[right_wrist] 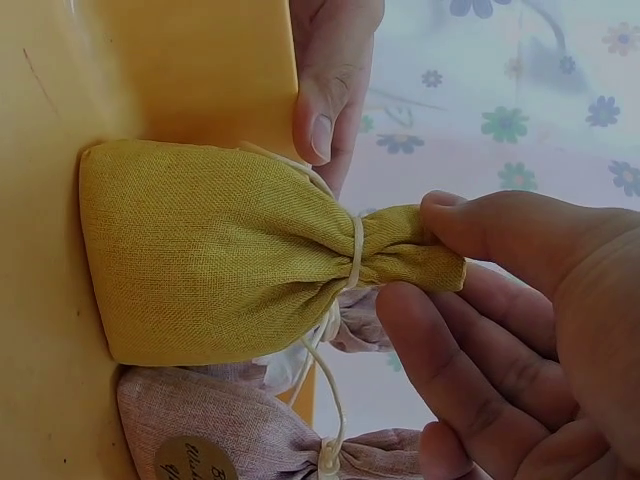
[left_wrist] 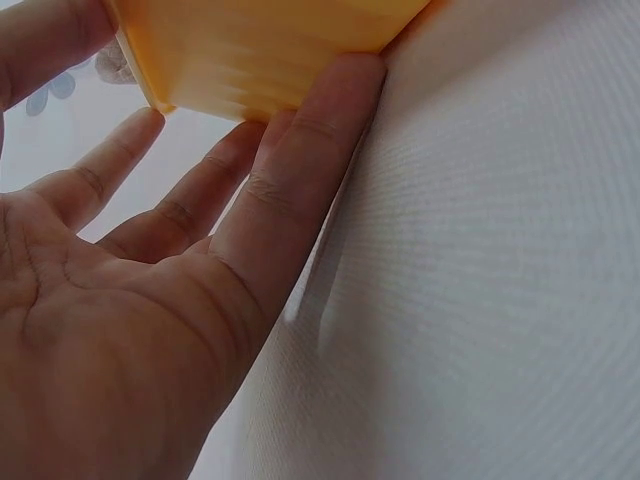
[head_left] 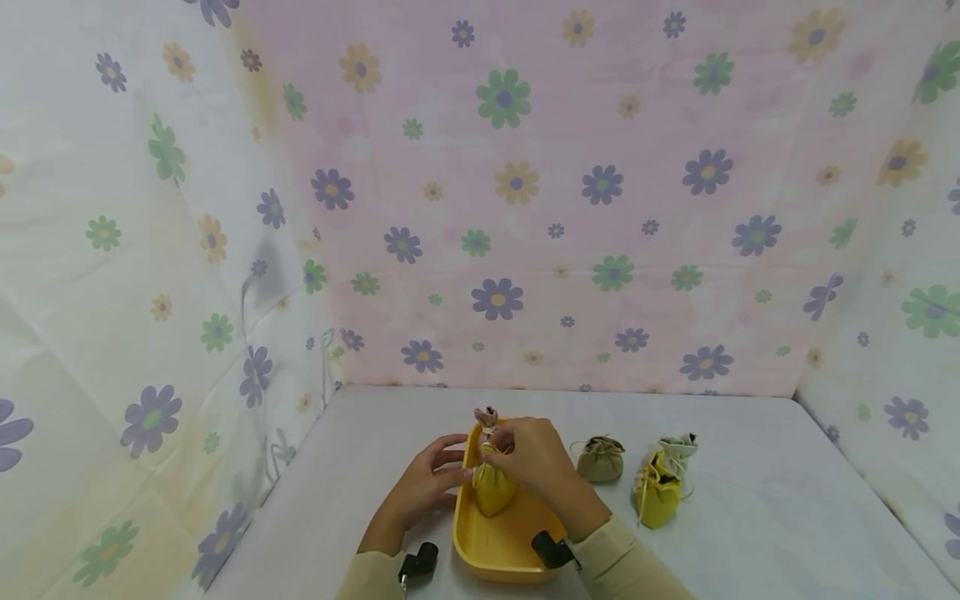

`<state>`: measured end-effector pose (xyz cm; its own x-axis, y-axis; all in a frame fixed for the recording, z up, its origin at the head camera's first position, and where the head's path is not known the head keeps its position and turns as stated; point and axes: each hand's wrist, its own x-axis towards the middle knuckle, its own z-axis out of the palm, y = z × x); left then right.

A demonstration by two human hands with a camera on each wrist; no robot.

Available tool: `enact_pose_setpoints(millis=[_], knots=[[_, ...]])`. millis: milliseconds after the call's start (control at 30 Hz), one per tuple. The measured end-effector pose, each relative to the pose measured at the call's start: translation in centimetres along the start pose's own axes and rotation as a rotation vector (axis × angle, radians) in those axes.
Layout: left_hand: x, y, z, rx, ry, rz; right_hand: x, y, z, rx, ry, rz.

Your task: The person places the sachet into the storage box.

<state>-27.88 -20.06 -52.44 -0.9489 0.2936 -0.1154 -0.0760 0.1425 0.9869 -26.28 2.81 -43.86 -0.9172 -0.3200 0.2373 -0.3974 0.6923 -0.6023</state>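
My right hand [head_left: 536, 458] pinches the gathered neck of a yellow drawstring pouch [right_wrist: 210, 250] between thumb and fingers. The pouch stands upright on the floor of a yellow-orange tray [head_left: 510, 554], with a pale cord round its neck. Beside it in the tray, a pinkish drawstring pouch [right_wrist: 225, 415] bears a round brown label; part of another tied pouch shows behind them. My left hand [head_left: 429, 483] is at the tray's left side. In the left wrist view, its fingers [left_wrist: 290, 190] touch the tray's outer wall, spread and fairly straight.
Right of the tray on the white table [head_left: 757, 508] stand an olive pouch [head_left: 602, 460], a second yellow pouch [head_left: 657, 493] with a loose top and a whitish pouch [head_left: 679, 447] behind it. Flowered cloth [head_left: 555, 250] walls off the back and sides.
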Motion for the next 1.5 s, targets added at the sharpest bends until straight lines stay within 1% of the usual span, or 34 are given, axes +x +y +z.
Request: enact_pose_setpoints(millis=[400,633,833,1067,1200,1300,1500], knots=[[-0.1,0.2,0.1,-0.002,0.005,-0.003,-0.2,0.1,-0.3,0.02,-0.004,-0.013],[-0.2,0.3,0.1,0.006,0.014,-0.016,-0.8,0.4,-0.9,0.048,0.001,-0.013],[-0.3,0.5,0.2,0.01,0.02,-0.031,-1.5,1.1,-1.3,0.045,0.017,-0.038],[-0.6,0.8,0.5,0.028,0.049,-0.06,-2.6,1.5,-2.0,0.115,0.045,-0.06],[-0.6,0.9,0.5,0.036,0.061,-0.07,-3.3,1.8,-2.4,0.082,0.074,-0.067],[-0.5,0.9,0.5,0.037,0.057,-0.067,-3.9,2.0,-2.9,0.036,0.102,-0.065],[-0.4,0.7,0.4,0.036,0.05,-0.071,-5.2,2.8,-4.3,-0.013,0.151,-0.043]])
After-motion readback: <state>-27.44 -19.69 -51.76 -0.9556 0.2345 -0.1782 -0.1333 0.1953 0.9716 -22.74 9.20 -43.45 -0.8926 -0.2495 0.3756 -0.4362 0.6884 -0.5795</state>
